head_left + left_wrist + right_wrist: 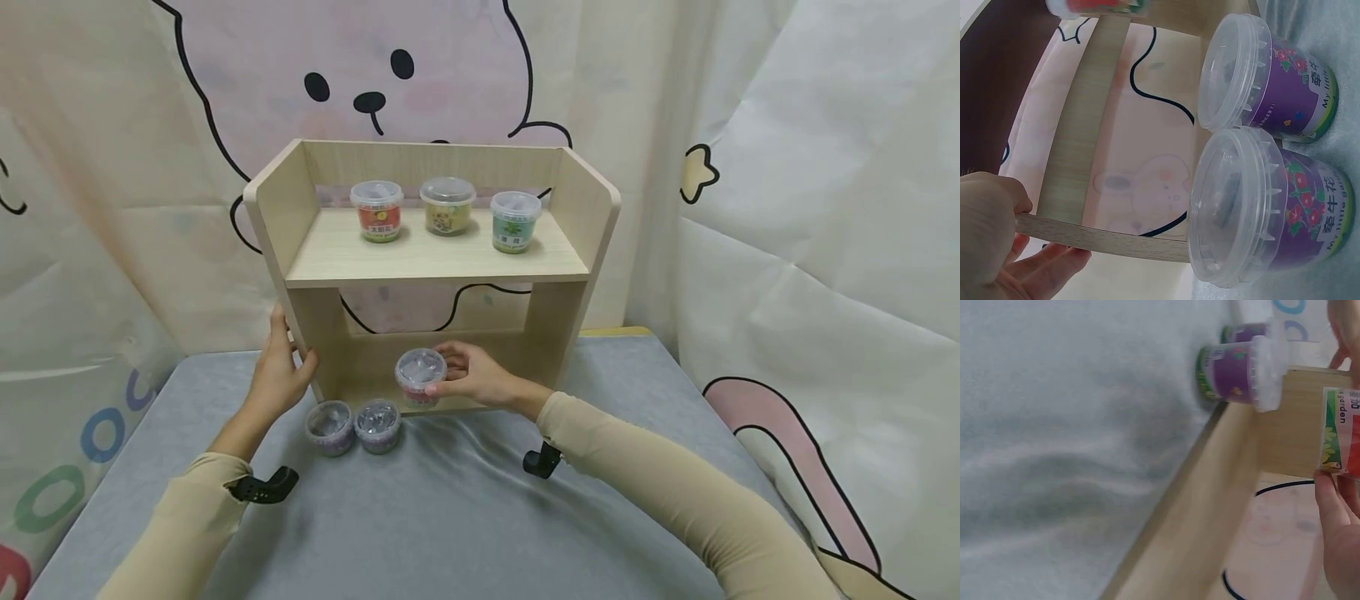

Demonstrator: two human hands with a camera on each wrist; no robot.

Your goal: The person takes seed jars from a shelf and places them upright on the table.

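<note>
My left hand grips the left side panel of a small wooden shelf; in the left wrist view the thumb and fingers lie on either side of the panel's edge. Between the fingers and thumb of my right hand is a clear-lidded plastic cup with a red label, held before the shelf's lower compartment. The right wrist view shows this cup's label sideways, cut by the frame edge. Two purple-labelled cups, one on the left and one beside it, stand on the table at the shelf's front left.
Three lidded cups stand on the upper shelf board: a red-labelled one, a yellow-labelled one and a green-labelled one. A grey-blue cloth covers the table. Behind hangs a printed curtain.
</note>
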